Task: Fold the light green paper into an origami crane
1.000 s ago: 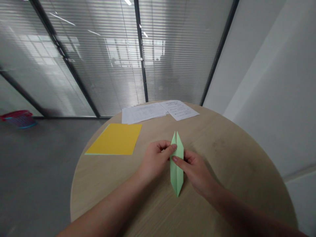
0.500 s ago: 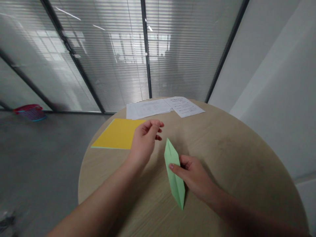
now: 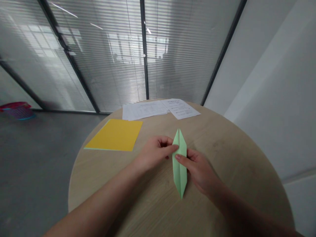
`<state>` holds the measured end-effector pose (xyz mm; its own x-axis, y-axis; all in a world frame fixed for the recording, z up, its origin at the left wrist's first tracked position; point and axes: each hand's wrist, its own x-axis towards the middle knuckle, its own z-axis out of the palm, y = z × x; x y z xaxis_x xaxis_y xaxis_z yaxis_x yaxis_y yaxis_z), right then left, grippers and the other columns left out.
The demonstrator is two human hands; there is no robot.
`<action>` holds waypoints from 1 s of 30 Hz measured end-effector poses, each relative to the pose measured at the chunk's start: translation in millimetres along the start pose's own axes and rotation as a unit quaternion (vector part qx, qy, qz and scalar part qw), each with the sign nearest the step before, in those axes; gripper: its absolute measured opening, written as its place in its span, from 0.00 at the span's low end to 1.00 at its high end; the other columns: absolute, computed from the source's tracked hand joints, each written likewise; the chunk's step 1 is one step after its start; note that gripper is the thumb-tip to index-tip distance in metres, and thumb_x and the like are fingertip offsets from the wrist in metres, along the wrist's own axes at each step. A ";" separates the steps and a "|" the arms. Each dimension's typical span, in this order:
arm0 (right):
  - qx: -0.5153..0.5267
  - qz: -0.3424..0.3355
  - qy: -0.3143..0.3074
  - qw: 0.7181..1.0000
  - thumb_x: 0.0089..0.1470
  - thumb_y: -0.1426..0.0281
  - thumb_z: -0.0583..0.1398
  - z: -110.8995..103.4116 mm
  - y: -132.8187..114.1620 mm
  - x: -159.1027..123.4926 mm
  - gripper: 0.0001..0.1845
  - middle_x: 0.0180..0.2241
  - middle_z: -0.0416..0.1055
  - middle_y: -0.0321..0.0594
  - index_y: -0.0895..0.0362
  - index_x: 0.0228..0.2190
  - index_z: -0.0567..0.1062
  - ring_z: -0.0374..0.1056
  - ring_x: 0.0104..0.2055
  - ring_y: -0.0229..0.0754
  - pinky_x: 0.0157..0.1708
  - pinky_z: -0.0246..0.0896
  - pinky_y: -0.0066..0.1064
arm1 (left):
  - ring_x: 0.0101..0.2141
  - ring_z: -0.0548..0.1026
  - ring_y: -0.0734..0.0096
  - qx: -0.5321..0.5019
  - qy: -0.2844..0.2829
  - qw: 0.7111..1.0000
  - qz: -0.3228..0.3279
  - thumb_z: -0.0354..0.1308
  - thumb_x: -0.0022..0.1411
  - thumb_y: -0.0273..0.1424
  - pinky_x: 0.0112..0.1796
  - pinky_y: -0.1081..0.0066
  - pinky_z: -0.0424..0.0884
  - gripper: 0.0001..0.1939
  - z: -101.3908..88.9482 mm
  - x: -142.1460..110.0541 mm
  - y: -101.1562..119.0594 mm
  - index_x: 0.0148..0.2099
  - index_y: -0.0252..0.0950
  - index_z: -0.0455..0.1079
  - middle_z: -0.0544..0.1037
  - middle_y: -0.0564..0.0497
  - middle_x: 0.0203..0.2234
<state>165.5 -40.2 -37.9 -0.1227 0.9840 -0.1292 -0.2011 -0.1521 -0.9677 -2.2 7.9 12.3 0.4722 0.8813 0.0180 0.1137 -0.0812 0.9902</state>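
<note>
Over the round, light-wood table (image 3: pixel 234 158), the long, pointed, pale-green folded paper (image 3: pixel 180 176), pinched by the right hand (image 3: pixel 198 168), has been re-pinched by the left hand (image 3: pixel 155 152), restoring two-handed control for folding.

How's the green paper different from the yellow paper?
The green paper is folded long and narrow with pointed ends; the yellow paper is wider and shows no folds.
The green paper is held in the left hand and right hand; the yellow paper lies flat on the table, untouched.
Both have straight edges.
</note>
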 end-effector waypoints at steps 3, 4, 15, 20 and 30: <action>-0.018 0.006 -0.018 1.000 0.48 0.57 0.71 1.9 2.3 -0.4 0.17 0.26 0.71 0.37 0.59 0.30 0.79 0.64 0.29 0.35 0.32 0.58 0.28 | 0.23 0.67 0.75 0.001 0.042 0.999 0.009 0.62 0.55 0.37 0.27 0.72 0.64 0.12 0.4 0.6 -1.1 0.28 0.33 0.73 0.72 0.54 0.21; -0.019 0.007 -0.023 1.000 0.48 0.58 0.70 2.8 2.9 -0.6 0.17 0.26 0.71 0.37 0.59 0.29 0.78 0.64 0.29 0.36 0.32 0.59 0.29 | 0.23 0.67 0.76 -0.003 0.052 0.999 0.012 0.62 0.55 0.37 0.27 0.73 0.64 0.11 0.6 1.0 -1.6 0.27 0.34 0.72 0.71 0.54 0.20; -0.040 0.030 -0.045 0.998 0.49 0.59 0.69 4.6 -0.6 -4.5 0.15 0.26 0.71 0.37 0.58 0.27 0.76 0.64 0.29 0.36 0.30 0.57 0.29 | 0.22 0.68 0.76 -0.071 0.123 0.990 0.029 0.62 0.55 0.36 0.27 0.73 0.67 0.11 3.9 2.6 -4.5 0.26 0.35 0.71 0.71 0.55 0.20; -0.058 0.068 -0.045 0.995 0.45 0.60 0.70 7.7 0.0 -6.6 0.15 0.25 0.72 0.36 0.60 0.29 0.79 0.63 0.26 0.34 0.28 0.56 0.27 | 0.26 0.69 0.74 -0.113 0.225 0.967 0.050 0.65 0.53 0.35 0.26 0.75 0.68 0.09 -9.0 5.8 1.3 0.28 0.35 0.73 0.73 0.53 0.25; 0.089 0.014 0.066 0.994 0.41 0.55 0.73 -12.8 -15.1 14.8 0.24 0.29 0.75 0.39 0.59 0.33 0.78 0.67 0.29 0.38 0.33 0.64 0.30 | 0.30 0.72 0.71 -0.022 0.143 0.988 0.051 0.63 0.59 0.39 0.26 0.74 0.71 0.12 9.3 7.2 -16.5 0.38 0.36 0.70 0.73 0.52 0.30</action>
<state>179.2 -22.1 -28.0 -0.0057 0.9808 -0.1948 -0.3700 -0.1831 -0.9108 7.5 11.3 -5.2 0.2112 0.9659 0.1497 0.0370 -0.1610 0.9863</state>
